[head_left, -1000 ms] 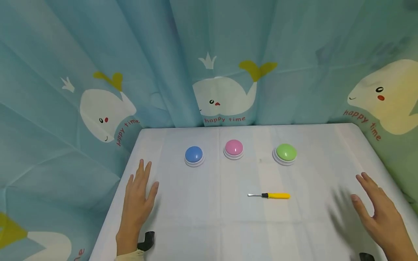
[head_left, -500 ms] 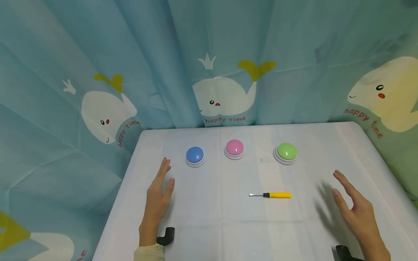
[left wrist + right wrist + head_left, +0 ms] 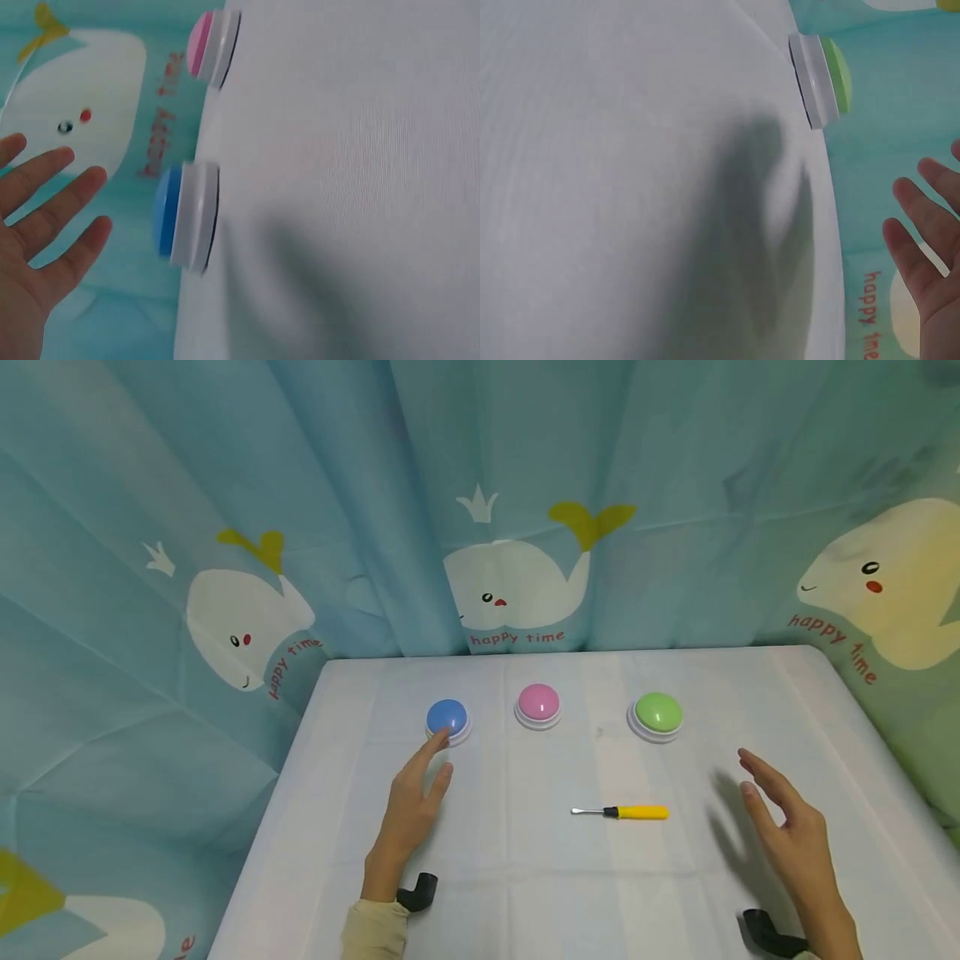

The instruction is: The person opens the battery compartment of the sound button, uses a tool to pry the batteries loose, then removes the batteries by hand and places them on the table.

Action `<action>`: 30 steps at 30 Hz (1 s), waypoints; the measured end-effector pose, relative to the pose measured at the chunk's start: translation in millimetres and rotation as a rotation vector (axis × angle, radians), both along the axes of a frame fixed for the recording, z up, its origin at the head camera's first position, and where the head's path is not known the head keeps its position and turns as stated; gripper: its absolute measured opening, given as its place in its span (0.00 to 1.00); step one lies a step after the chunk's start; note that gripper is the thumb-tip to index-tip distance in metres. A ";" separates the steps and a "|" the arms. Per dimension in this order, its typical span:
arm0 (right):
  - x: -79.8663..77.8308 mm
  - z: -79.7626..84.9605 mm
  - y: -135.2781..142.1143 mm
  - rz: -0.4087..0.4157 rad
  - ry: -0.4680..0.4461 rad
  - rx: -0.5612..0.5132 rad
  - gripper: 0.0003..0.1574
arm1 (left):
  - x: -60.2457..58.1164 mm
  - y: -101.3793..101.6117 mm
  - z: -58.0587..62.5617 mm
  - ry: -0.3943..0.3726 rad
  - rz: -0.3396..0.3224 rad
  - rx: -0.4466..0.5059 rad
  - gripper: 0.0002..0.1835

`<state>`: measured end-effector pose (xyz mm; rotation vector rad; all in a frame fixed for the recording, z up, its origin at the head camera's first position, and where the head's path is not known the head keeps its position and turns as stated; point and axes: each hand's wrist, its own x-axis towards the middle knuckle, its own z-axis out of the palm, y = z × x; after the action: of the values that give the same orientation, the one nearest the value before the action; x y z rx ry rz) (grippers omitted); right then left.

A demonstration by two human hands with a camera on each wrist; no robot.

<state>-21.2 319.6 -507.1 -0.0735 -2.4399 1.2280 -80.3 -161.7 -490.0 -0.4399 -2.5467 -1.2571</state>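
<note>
Left hand [image 3: 411, 807] nearer blue button [image 3: 447, 715], fingers [image 3: 60, 211] spread

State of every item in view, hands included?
Blue push button: upright, dome raised, untouched
Pink push button: upright, dome raised, untouched
Green push button: upright, dome raised, untouched
Yellow-handled screwdriver: lying flat, tip leftward, unheld
Left hand: open, empty, near blue push button
Right hand: open, empty, raised
</note>
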 end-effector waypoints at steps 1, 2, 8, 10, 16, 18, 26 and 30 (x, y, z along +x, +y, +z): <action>-0.5 -0.5 0.1 -0.002 -0.004 -0.005 0.30 | -1.3 3.8 -0.2 0.000 -0.017 -0.002 0.28; -1.3 -1.0 0.3 -0.001 -0.006 -0.012 0.30 | -2.7 7.7 -0.6 -0.001 -0.035 -0.005 0.28; -7.0 -4.5 -2.0 0.033 0.004 -0.044 0.29 | -13.7 31.0 -1.4 -0.093 -0.165 -0.003 0.28; -8.5 -5.2 -3.1 0.046 0.001 -0.052 0.29 | -17.7 38.4 -0.5 -0.145 -0.209 -0.014 0.29; -15.3 -4.2 -4.6 0.089 -0.013 -0.085 0.29 | -32.3 60.4 -0.5 -0.248 -0.337 -0.014 0.30; -19.0 -4.0 -5.2 0.119 -0.009 -0.109 0.30 | -38.8 67.8 -2.4 -0.283 -0.389 0.026 0.30; -36.6 -5.6 -1.7 0.245 0.046 -0.146 0.35 | -62.4 97.7 -9.2 -0.399 -0.523 0.118 0.30; -45.8 -8.2 3.8 0.298 0.051 -0.158 0.38 | -70.4 111.9 -8.9 -0.425 -0.561 0.113 0.30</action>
<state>-67.0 323.4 -515.4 0.2833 -2.3656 1.5266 -150.7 -49.7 -498.8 -1.0096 -2.7715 -1.8459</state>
